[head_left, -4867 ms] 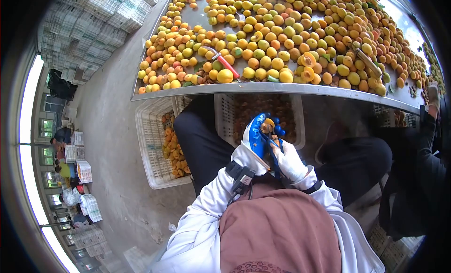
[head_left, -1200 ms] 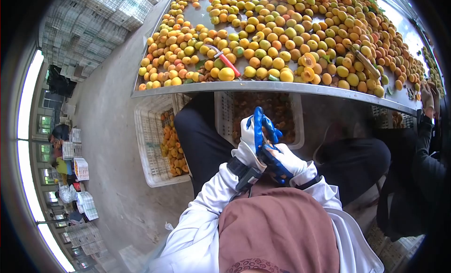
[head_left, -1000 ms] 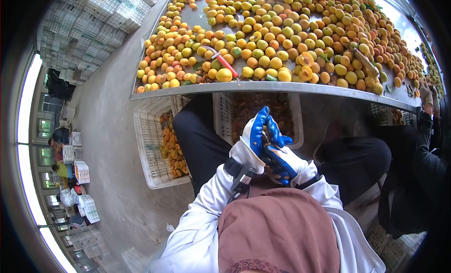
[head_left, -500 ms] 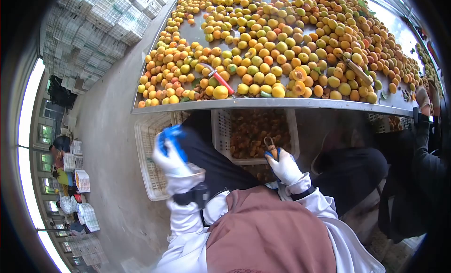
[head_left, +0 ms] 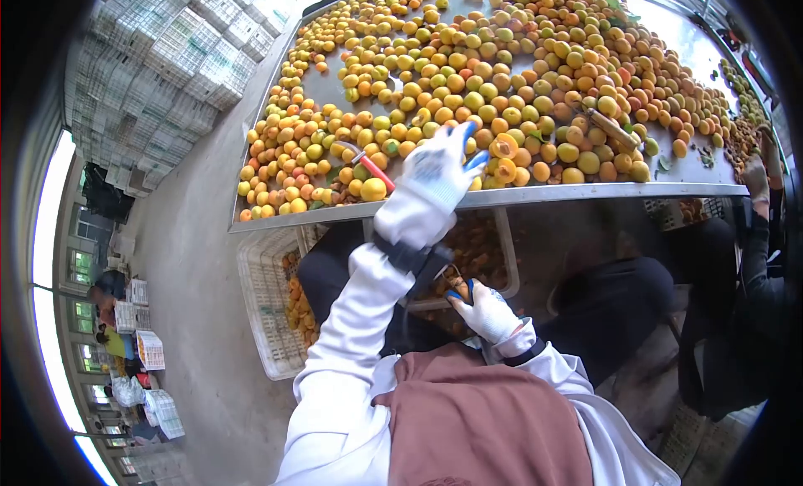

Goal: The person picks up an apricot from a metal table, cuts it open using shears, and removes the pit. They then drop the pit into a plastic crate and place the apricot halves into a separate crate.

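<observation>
My left hand (head_left: 437, 164), in a white glove with blue fingertips, is stretched over the near edge of the metal table (head_left: 502, 195). Its thumb and fingers are apart, close to the yellow-orange apricots (head_left: 481, 101). Just right of it lie cut-open apricots (head_left: 503, 146). A knife with a red handle (head_left: 376, 172) rests among the fruit to its left. Below the table, my right hand (head_left: 488, 312), gloved likewise, is closed around a small tool with a metal loop and brown handle (head_left: 456, 283). The hand partly hides this tool.
Under the table stand a white crate (head_left: 266, 319) with orange pieces and another crate (head_left: 510, 260) holding darker apricot pieces. A wooden-handled tool (head_left: 611, 129) lies on the fruit. Another person's hand (head_left: 757, 181) is at the right edge. Crates are stacked (head_left: 167, 59) at upper left.
My left hand has moved up and right from above the left crate to the apricots on the table. My right hand, still holding the tool, has shifted slightly down and left.
</observation>
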{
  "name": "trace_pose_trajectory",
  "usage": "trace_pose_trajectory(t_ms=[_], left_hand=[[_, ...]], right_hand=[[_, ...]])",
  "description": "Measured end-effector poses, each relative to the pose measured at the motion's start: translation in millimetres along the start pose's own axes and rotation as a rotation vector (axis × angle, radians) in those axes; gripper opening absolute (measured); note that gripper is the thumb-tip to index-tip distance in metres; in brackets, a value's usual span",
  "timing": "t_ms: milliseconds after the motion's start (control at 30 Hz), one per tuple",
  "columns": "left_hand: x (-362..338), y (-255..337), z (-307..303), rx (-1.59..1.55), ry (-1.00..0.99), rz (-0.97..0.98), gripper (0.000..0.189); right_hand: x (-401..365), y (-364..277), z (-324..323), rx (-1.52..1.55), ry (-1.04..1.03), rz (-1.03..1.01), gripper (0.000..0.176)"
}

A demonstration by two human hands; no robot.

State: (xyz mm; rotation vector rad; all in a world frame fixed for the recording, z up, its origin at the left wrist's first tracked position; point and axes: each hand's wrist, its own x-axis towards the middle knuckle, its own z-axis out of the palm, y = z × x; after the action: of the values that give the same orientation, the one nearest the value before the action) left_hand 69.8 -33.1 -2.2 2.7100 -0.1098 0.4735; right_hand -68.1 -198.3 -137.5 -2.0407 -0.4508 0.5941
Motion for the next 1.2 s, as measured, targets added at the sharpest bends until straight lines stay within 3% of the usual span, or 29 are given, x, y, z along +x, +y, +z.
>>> trace_pose_trajectory(t_ms=[33, 133, 267, 333, 367, 467, 533, 600, 667, 733, 833, 1200], left_hand=[[21.7, 2.8, 15.2, 0.01, -0.124, -0.083, 0.054], [57.1, 17.4, 39.5, 0.137, -0.373, -0.094, 0.061], [70.1, 21.9, 55.8, 0.105, -0.495, -0.115, 0.05], [71.3, 26.9, 45.0, 0.054, -0.453, -0.238, 0.05], [67.0, 17.2, 50.5, -0.031, -0.334, -0.315, 0.057], [16.6, 2.8, 13.6, -1.113, -0.226, -0.547, 0.033], [-35.5, 0.8, -16.1, -1.502, -0.188, -0.524, 0.024], [-79.5, -16.6, -14.6, -1.639, -0.205, -0.526, 0.025], [-120.1, -12.1, -6.7, -1.653, -0.027, -0.693, 0.027], [-148.1, -19.3, 8.9, -1.701, 0.009, -0.7, 0.038], [-170.7, -29.2, 33.7, -1.973, -0.041, -0.804, 0.042], [-179.2, -10.1, 48.2, -1.847, 0.145, -0.957, 0.037]], right_hand=[[0.4, 5.0, 1.4, 0.002, 0.023, -0.012, 0.05], [-0.8, 9.2, -1.1, -0.016, 0.024, 0.023, 0.049], [-0.9, 10.7, -5.8, 0.035, -0.012, 0.057, 0.048], [-1.8, 11.0, -5.5, 0.026, 0.083, 0.057, 0.045], [-1.0, 8.9, -7.1, 0.031, 0.081, 0.057, 0.045], [3.8, 7.8, -5.2, 0.298, 0.343, -0.014, 0.028], [-2.7, -12.9, -20.3, 0.364, 0.443, -0.031, 0.024], [-6.9, -21.0, -25.0, 0.386, 0.459, -0.127, 0.021], [-13.8, -33.5, -27.7, 0.41, 0.357, -0.174, 0.022], [-12.4, -31.2, -19.5, 0.39, 0.248, -0.206, 0.024], [-7.7, -31.2, -10.1, 0.34, 0.109, -0.195, 0.027], [-0.4, -26.4, -6.3, 0.248, 0.057, -0.116, 0.028]])
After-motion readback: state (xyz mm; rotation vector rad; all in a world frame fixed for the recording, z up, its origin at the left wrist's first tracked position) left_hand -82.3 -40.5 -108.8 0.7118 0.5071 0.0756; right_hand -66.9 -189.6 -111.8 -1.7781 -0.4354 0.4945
